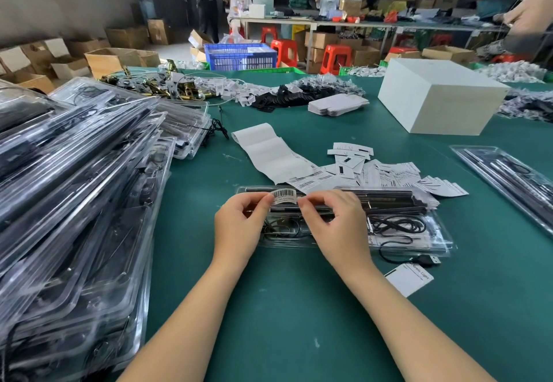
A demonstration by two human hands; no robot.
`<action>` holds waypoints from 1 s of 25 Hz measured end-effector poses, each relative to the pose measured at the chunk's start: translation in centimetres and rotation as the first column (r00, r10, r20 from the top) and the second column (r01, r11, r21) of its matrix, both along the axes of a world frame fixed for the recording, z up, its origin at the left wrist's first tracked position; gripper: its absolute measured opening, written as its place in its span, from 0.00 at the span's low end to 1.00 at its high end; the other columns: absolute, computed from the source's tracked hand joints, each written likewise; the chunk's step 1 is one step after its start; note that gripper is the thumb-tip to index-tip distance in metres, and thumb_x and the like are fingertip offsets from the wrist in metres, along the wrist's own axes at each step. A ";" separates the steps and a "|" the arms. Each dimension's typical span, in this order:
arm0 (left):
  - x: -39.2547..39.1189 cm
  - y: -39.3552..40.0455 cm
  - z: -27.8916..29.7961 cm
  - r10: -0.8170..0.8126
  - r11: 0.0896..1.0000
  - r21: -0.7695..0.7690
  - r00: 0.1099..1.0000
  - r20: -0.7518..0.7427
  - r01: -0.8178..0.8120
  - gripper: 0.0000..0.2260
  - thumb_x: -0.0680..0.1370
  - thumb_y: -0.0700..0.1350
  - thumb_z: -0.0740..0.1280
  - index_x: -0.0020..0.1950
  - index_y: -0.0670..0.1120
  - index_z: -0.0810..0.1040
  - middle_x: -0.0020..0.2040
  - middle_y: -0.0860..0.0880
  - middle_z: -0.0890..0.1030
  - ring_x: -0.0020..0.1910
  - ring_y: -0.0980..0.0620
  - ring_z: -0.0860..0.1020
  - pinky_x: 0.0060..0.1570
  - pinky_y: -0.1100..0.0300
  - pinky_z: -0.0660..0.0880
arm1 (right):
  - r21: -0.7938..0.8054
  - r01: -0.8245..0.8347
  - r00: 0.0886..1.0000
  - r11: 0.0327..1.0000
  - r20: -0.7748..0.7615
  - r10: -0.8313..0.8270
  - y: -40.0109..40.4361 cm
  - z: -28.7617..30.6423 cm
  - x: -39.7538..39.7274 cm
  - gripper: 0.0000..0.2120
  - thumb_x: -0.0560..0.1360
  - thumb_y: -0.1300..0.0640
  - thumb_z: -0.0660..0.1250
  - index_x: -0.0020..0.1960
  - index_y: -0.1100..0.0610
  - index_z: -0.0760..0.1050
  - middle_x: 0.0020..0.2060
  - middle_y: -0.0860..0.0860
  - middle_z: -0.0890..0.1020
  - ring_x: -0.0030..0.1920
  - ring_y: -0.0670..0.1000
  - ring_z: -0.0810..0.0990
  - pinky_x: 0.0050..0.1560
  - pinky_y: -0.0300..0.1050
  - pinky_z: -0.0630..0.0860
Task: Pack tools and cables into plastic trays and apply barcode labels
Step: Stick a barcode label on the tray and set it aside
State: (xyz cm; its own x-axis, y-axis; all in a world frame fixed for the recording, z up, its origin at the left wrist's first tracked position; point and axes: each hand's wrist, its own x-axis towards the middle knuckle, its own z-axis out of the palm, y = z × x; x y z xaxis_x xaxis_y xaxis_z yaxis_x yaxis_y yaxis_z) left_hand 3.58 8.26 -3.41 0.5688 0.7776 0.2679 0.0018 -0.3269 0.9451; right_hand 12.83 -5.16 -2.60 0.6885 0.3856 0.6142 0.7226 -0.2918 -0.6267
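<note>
Barcode label (pixel 283 196) pinched between left hand (pixel 239 226) and right hand (pixel 335 226) above filled plastic tray (pixel 431 241), mid-bench; not yet stuck. Packed trays (pixel 74 202) stacked along left edge.

Tray (pixel 419 241) at centre; tray stack (pixel 74 202) to its left, label strip (pixel 275 154) behind, box (pixel 440 97) behind-right.

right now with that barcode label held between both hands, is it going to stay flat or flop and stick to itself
The barcode label looks like thin paper, so probably floppy and very light. It already bows slightly between the left hand and right hand, whose fingers pinch its ends. If peeled, its underside would likely cling to the clear plastic tray on first touch.
</note>
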 end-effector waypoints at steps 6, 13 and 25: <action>-0.2 0.0 -0.2 -0.019 0.999 0.047 1.000 -0.018 0.020 0.03 0.75 0.46 0.71 0.42 0.52 0.83 0.39 0.58 0.83 0.40 0.64 0.78 0.40 0.75 0.70 | 0.055 0.013 0.994 0.998 -0.109 -0.007 0.8 -0.3 -0.6 0.04 0.73 0.50 0.73 0.43 0.49 0.82 0.40 0.42 0.81 0.48 0.48 0.76 0.51 0.37 0.68; -0.1 0.2 -0.4 -0.040 0.999 0.035 0.998 -0.051 0.042 0.03 0.75 0.47 0.71 0.45 0.50 0.84 0.41 0.57 0.83 0.43 0.61 0.80 0.44 0.69 0.74 | 0.060 0.047 0.989 0.997 -0.141 -0.038 1.0 -0.5 -0.9 0.03 0.72 0.50 0.73 0.41 0.49 0.81 0.39 0.42 0.81 0.47 0.47 0.76 0.50 0.38 0.70; -0.7 0.1 0.4 -0.030 0.998 -0.053 1.000 -0.001 0.030 0.05 0.72 0.46 0.74 0.39 0.56 0.83 0.39 0.59 0.84 0.41 0.63 0.81 0.41 0.73 0.73 | 0.098 -0.083 0.987 0.992 -0.130 0.095 1.2 -0.6 -1.6 0.07 0.73 0.56 0.72 0.39 0.47 0.78 0.38 0.39 0.79 0.47 0.45 0.75 0.51 0.33 0.69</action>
State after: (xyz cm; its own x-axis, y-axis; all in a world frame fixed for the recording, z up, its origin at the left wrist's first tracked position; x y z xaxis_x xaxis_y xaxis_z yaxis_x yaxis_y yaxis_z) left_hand 2.84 8.41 -2.98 0.5924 0.7733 0.2259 -0.0052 -0.2767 0.9609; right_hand 11.28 -3.98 -3.24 0.7325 0.3949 0.5545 0.6506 -0.1666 -0.7409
